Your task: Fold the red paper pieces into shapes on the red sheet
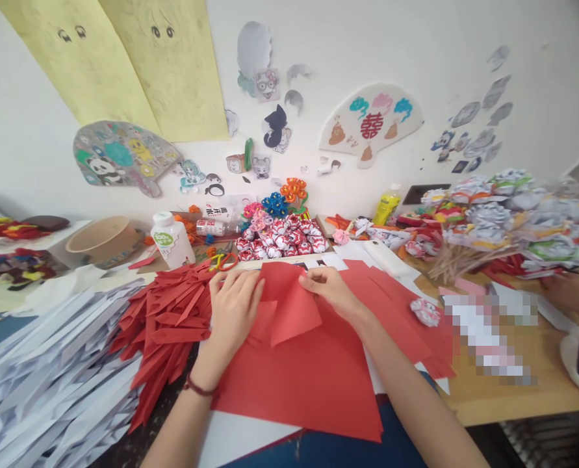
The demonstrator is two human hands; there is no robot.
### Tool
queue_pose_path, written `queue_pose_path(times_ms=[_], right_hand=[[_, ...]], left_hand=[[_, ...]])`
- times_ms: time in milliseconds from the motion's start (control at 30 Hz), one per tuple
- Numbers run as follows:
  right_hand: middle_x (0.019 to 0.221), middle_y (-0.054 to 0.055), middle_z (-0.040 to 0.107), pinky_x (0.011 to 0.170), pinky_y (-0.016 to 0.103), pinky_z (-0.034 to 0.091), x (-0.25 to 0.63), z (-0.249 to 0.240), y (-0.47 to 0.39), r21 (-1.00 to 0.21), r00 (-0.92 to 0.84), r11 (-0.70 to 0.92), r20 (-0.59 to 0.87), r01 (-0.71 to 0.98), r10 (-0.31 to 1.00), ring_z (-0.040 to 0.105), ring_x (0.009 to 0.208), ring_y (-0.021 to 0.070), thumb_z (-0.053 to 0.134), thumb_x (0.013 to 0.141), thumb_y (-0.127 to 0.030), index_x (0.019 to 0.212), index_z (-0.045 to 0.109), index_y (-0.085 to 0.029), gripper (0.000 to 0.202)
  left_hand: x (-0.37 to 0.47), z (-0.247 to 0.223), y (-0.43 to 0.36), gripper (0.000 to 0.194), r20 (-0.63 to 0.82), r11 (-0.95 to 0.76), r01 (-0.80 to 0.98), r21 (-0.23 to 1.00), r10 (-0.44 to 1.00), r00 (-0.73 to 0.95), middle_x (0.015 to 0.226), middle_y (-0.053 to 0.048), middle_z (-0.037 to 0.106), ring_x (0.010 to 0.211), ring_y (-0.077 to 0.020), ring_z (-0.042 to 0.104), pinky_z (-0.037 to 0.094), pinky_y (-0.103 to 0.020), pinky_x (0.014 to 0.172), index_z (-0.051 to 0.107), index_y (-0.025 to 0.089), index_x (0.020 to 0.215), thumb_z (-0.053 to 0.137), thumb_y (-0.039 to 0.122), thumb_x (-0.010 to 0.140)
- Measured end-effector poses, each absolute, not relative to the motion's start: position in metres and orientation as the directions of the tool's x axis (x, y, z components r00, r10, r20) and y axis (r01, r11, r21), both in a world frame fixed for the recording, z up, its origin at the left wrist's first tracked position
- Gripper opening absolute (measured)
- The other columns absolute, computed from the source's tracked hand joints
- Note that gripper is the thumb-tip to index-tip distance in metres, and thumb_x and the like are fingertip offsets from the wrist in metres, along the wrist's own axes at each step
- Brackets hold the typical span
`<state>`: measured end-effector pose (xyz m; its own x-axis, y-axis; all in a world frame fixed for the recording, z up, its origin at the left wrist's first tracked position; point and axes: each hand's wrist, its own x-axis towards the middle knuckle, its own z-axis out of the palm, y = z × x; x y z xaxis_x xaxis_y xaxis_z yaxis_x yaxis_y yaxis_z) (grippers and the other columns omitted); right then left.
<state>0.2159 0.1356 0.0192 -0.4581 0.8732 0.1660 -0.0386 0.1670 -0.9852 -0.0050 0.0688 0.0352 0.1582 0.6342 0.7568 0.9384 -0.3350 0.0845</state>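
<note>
The worktop (557, 383) carries many paper things. The biggest heap is white folded strips (69, 357), which covers its left side down toward the near left corner. In the middle, by the near edge, lies a large red sheet (308, 383), with white paper showing under it. Near the far right corner there is a big bunch of white paper flowers (494, 221) on thin sticks. Between the white heap and the large sheet, red folded strips (172, 312) are piled. Toward the far edge, at the middle, stands a cluster of red-and-white folded pieces (284, 239).

The small red sheet (296, 312) is above the large one, bent and partly raised. The left hand (235, 302) is at its left side, with fingers half bent; I cannot tell if it grips. The right hand (332, 289) pinches its upper right part between thumb and finger.

A white bottle (172, 242) stands toward the far edge, left of the cluster. The scissors (223, 261) lie just beside the red strips. One single rosette (424, 312) rests right of the right hand.
</note>
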Motion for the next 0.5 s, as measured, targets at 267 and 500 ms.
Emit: queue_pose_path(times_ms=[267,500], right_hand=[[0.095,0.006,0.072,0.084,0.036,0.043,0.211,0.013,0.137,-0.642,-0.261,0.516,0.454,0.567,0.852,0.062,0.089,0.0234,0.063,0.087,-0.031,0.094,0.072,-0.02,0.015],[0.095,0.004,0.074,0.081,0.031,0.048,0.206,0.017,0.131,-0.811,-0.328,0.497,0.4,0.308,0.856,0.066,0.089,0.0203,0.061,0.089,-0.034,0.089,0.072,-0.02,0.017]], left_hand=[[-0.007,0.039,0.07,0.028,0.485,-0.301,0.579,0.758,0.854,-0.191,0.085,-0.002,0.069,0.078,-0.0172,0.06,0.043,-0.028,0.074,0.067,0.018,0.091,0.05,0.041,0.092],[-0.005,0.037,0.073,0.04,0.188,-0.182,0.139,0.974,0.982,-0.033,0.102,-0.005,0.071,0.087,-0.0213,0.065,0.051,-0.031,0.076,0.063,0.017,0.114,0.05,0.046,0.089]])
